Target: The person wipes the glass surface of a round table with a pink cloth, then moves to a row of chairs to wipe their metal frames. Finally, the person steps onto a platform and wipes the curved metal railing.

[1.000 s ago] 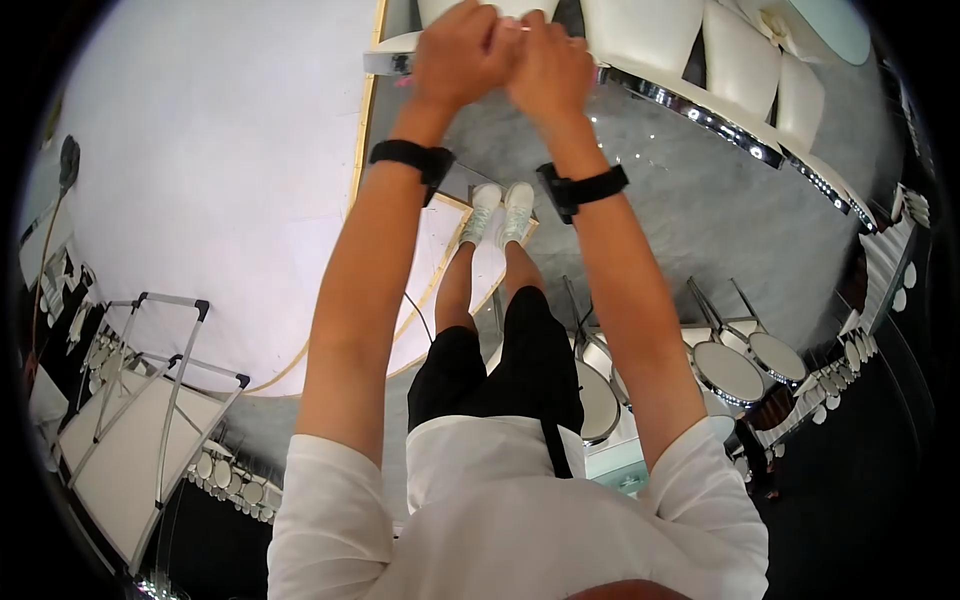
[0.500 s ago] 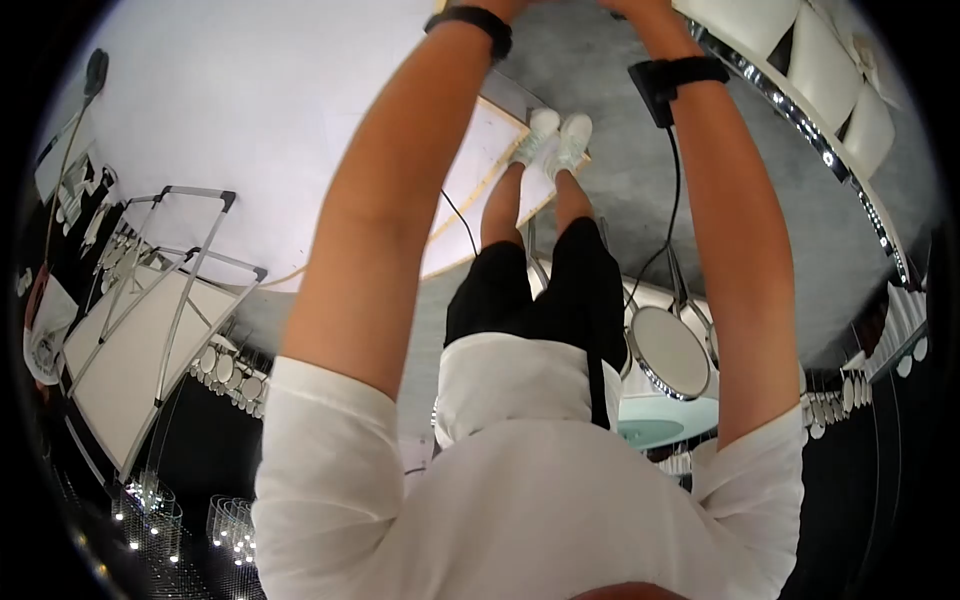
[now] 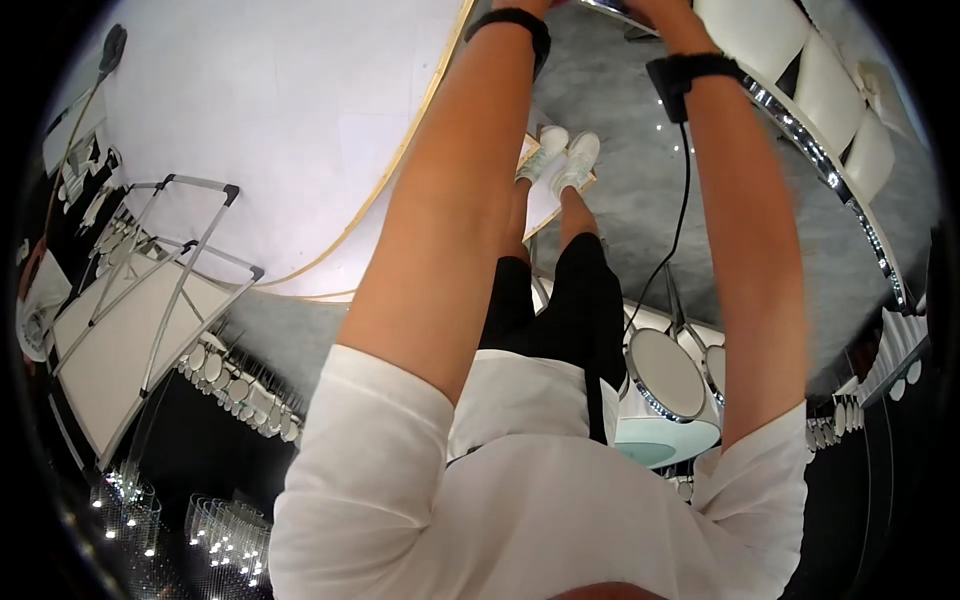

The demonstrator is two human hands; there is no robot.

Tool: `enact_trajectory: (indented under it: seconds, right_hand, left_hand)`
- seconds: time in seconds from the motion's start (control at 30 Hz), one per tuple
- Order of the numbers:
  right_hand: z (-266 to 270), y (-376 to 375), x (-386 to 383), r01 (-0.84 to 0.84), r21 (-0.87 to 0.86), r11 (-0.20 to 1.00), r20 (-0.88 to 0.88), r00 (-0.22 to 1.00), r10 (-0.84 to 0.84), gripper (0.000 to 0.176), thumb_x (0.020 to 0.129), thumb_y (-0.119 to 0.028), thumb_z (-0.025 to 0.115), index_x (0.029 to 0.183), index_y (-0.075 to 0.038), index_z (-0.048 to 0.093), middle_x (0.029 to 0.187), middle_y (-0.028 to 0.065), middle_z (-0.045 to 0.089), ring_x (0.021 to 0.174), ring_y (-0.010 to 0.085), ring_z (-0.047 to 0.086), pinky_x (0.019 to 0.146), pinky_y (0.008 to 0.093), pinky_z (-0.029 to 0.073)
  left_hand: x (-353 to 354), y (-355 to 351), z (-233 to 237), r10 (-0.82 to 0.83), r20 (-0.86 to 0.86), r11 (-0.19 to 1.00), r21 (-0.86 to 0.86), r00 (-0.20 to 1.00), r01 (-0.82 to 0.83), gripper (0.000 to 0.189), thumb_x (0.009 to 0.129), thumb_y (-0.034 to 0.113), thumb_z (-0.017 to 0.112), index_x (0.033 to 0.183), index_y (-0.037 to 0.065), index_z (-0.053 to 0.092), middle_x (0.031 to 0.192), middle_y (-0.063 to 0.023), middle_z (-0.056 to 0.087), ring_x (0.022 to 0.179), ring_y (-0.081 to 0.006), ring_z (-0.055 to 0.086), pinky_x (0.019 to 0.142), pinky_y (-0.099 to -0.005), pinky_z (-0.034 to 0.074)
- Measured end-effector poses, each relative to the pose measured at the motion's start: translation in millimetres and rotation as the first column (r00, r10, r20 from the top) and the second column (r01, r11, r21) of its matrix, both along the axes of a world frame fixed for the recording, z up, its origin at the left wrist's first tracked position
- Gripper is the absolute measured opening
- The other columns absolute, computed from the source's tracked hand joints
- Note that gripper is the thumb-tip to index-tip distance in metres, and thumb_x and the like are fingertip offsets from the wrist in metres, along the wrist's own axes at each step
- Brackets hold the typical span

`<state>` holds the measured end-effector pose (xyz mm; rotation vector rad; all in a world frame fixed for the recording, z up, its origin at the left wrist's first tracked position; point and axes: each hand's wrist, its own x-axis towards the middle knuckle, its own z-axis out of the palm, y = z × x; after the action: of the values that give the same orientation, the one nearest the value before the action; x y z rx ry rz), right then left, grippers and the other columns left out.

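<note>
Both my arms reach up to the top edge, where the frame cuts off most of my left hand [image 3: 535,4] and my right hand [image 3: 655,8]. Their fingers are not clear enough to read, and neither shows what it holds. Black bands circle both wrists; the right one carries a small black box [image 3: 668,88] with a cable. Beside my right hand and forearm runs a sparkling silver rim [image 3: 825,170] edging white padded panels [image 3: 755,35]. My left forearm passes over the wooden edge of a large white surface [image 3: 270,110].
Below lie a grey floor [image 3: 640,150] and my white shoes on a small wood-edged board. Round-backed chairs [image 3: 667,375] stand at lower right beside a pale green disc [image 3: 645,455]. A metal folding frame [image 3: 190,270] is at left, with crystal lights [image 3: 225,535] at lower left.
My left arm has shifted right, closer to my right arm. More of the white surface's curved wooden edge shows, and a piece of silver rim now appears between my hands.
</note>
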<state>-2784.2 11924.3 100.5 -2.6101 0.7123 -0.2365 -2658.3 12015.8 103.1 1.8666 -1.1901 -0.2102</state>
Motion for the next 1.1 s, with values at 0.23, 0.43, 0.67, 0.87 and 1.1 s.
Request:
enact_trajectory:
  seconds: [0.23, 0.43, 0.67, 0.87, 1.1]
  right_hand:
    - [42, 52, -46, 0.511, -0.010, 0.860, 0.208, 0.842, -0.498, 0.023, 0.093, -0.023, 0.053, 0.088, -0.001, 0.058, 0.088, 0.0254, 0.063, 0.084, 0.0452, 0.059, 0.076, 0.0530, 0.046]
    - [25, 37, -52, 0.573, 0.046, 0.819, 0.189, 0.800, -0.570, 0.024, 0.095, -0.028, 0.051, 0.108, -0.013, 0.064, 0.102, 0.0077, 0.066, 0.091, 0.0363, 0.064, 0.077, 0.0442, 0.050]
    - [27, 33, -56, 0.508, 0.072, 0.858, 0.168, 0.842, -0.513, 0.026, 0.097, -0.029, 0.049, 0.111, -0.013, 0.065, 0.105, 0.0090, 0.068, 0.094, 0.0389, 0.064, 0.080, 0.0456, 0.051]
    - [20, 30, -56, 0.473, -0.154, 0.868, 0.380, 0.839, -0.390, 0.027, 0.095, -0.033, 0.059, 0.107, -0.009, 0.063, 0.105, 0.0108, 0.066, 0.100, 0.0338, 0.061, 0.084, 0.0464, 0.047]
    - [8, 35, -62, 0.559, -0.098, 0.824, 0.356, 0.792, -0.495, 0.035, 0.092, -0.040, 0.063, 0.102, -0.007, 0.059, 0.100, 0.0115, 0.066, 0.096, 0.0350, 0.062, 0.081, 0.0476, 0.045]
  left_hand:
    - [-55, 14, 69, -0.064, 0.444, 0.987, 0.158, 0.894, -0.009, 0.020, 0.084, 0.021, 0.053, 0.072, 0.008, 0.062, 0.069, -0.0126, 0.063, 0.069, -0.0316, 0.062, 0.060, -0.0487, 0.049]
    - [-46, -5, 58, -0.316, 0.462, 0.939, 0.279, 0.828, 0.203, 0.023, 0.083, 0.025, 0.056, 0.071, 0.008, 0.068, 0.074, -0.0145, 0.070, 0.065, -0.0311, 0.066, 0.058, -0.0465, 0.052]
    - [-39, -12, 59, -0.426, 0.457, 0.901, 0.291, 0.781, 0.322, 0.022, 0.081, 0.024, 0.059, 0.071, 0.008, 0.069, 0.073, -0.0147, 0.070, 0.067, -0.0322, 0.068, 0.061, -0.0449, 0.054]
    - [-29, -9, 76, -0.574, 0.311, 0.805, 0.384, 0.758, 0.452, 0.030, 0.084, 0.029, 0.056, 0.076, 0.007, 0.073, 0.081, -0.0211, 0.071, 0.075, -0.0368, 0.070, 0.067, -0.0482, 0.056]
    - [-30, -14, 92, -0.492, -0.003, 0.726, 0.550, 0.871, 0.412, 0.031, 0.086, 0.027, 0.053, 0.085, 0.004, 0.075, 0.093, -0.0227, 0.072, 0.090, -0.0386, 0.070, 0.080, -0.0483, 0.057]
